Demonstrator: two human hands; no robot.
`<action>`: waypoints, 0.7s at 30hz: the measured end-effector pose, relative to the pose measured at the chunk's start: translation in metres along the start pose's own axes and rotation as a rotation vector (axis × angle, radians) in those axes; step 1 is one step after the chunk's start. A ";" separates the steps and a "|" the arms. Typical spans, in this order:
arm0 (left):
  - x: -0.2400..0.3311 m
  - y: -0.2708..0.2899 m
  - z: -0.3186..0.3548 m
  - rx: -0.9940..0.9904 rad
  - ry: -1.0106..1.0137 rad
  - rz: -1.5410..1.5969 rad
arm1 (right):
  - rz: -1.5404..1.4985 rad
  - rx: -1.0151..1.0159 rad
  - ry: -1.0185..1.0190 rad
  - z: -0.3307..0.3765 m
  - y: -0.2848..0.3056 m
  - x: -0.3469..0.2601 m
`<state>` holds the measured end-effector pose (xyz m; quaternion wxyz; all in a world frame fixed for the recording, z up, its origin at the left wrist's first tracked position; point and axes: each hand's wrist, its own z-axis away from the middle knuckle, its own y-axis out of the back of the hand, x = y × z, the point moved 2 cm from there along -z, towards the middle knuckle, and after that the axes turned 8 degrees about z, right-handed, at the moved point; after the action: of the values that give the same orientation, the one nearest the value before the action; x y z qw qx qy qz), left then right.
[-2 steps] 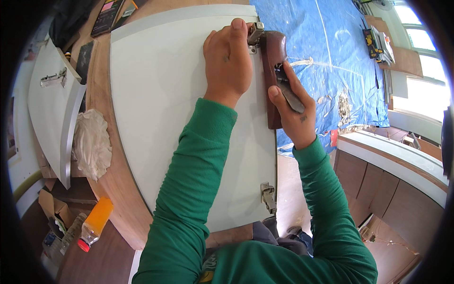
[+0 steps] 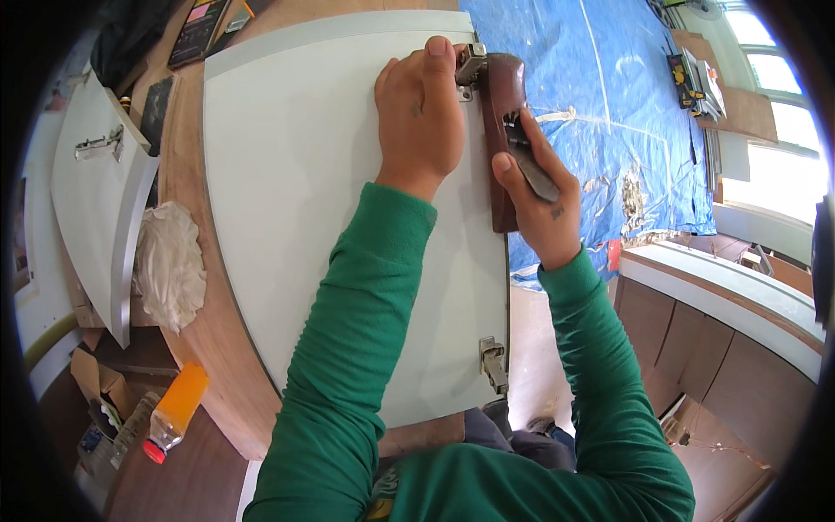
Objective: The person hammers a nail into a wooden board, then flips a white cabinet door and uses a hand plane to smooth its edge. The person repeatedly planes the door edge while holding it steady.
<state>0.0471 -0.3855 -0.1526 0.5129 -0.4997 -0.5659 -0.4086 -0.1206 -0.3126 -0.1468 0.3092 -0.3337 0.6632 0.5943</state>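
Note:
A white cabinet door [image 2: 287, 174] lies flat on a wooden bench. My right hand [image 2: 548, 200] is closed round a dark reddish-brown wooden hand plane [image 2: 504, 78], which stands against the door's right edge near the far corner. The plane's dark blade [image 2: 537, 178] slants out between my thumb and fingers. My left hand [image 2: 419, 122] rests on the door, closed at the far metal cabinet hinge [image 2: 472, 63]; its thumb points away and most of its fingertips are hidden. A second cabinet hinge [image 2: 493, 365] sits at the near right edge.
Another white door [image 2: 96, 200] with a hinge leans at the left, beside a crumpled white cloth [image 2: 170, 265]. An orange drink bottle [image 2: 178, 409] lies at the lower left. Blue plastic sheeting [image 2: 600, 113] covers the area beyond, and a low cabinet [image 2: 687, 331] stands at the right.
My right hand and the hand plane have shifted very slightly away from me along the door's edge. My left hand stays almost in place.

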 end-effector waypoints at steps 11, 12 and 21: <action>-0.002 -0.008 -0.010 0.040 -0.111 0.033 | -0.258 0.134 -0.157 -0.153 -0.006 0.052; -0.003 -0.004 -0.009 0.048 -0.100 0.022 | -0.314 0.149 -0.122 -0.144 -0.008 0.045; -0.005 0.000 -0.010 0.027 -0.146 -0.009 | -0.134 -0.151 -0.151 0.065 0.040 -0.003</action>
<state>0.0481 -0.3957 -0.1562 0.4752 -0.5187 -0.6095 -0.3657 -0.1501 -0.2451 -0.1276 0.3715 -0.3539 0.5674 0.6440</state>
